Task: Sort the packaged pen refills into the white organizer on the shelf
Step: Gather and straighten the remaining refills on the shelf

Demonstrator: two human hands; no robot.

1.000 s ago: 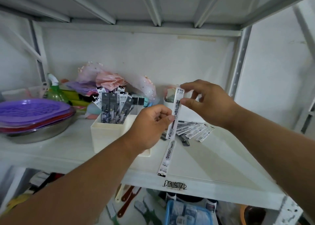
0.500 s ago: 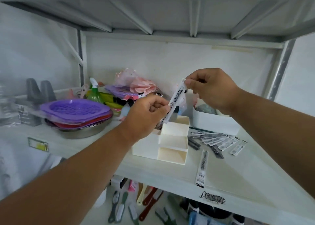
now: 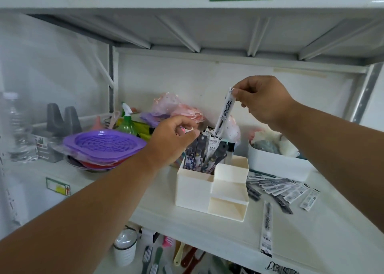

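A white organizer with stepped compartments stands on the shelf. Its tall back-left compartment holds several packaged refills upright. My right hand pinches the top of one packaged refill, which hangs tilted with its lower end at the tops of the stored packs. My left hand is at the left side of those packs, with its thumb and fingers curled at their tops. More packaged refills lie fanned out to the right of the organizer, and a single one lies near the shelf's front edge.
A white bin with cloths stands behind the loose refills. Purple strainer bowls stack to the left, with a green spray bottle and pink bags behind. A clear bottle stands at far left. Brushes hang below the shelf.
My right hand lifted the refill and swung it more upright over the tall compartment. My left hand let go of its lower part and went to the stored packs. The camera pulled back and left.
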